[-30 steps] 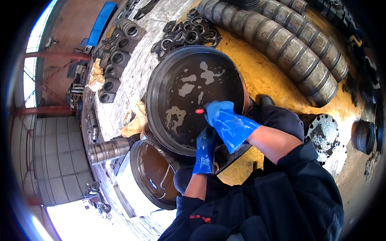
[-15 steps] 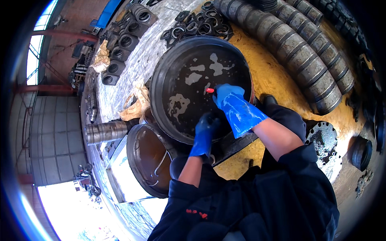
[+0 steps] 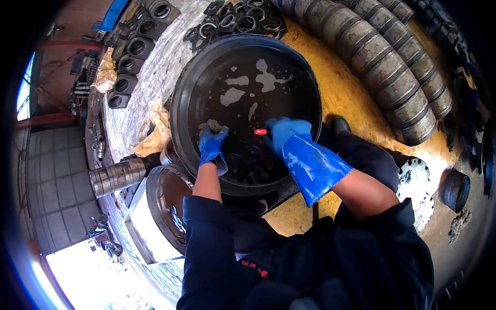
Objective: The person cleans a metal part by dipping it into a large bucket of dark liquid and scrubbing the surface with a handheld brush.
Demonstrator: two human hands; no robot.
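A large round black tub (image 3: 180,111) holds dark liquid (image 3: 206,82) with patches of pale foam on its surface. My right hand (image 3: 292,133), in a long blue rubber glove, is closed over the tub's right part. A small red end (image 3: 260,132) pokes out of that fist toward the left; the rest of the thing is hidden, so its kind does not show. My left hand (image 3: 212,143), gloved in blue too, is at the liquid in the left part of the tub, beside a foam patch. Its fingers are apart, with nothing visible between them.
A second round container (image 3: 164,206) with brown liquid stands left of the tub. Crumpled tan paper (image 3: 155,135) lies beside it. Dark metal rings (image 3: 248,20) are heaped beyond the tub. Long ribbed metal cylinders (image 3: 372,62) lie at the right, near a toothed disc (image 3: 413,188).
My left hand has moved left and farther away across the tub, from its near edge. My right hand stays closed with the red end showing. The view has shifted slightly.
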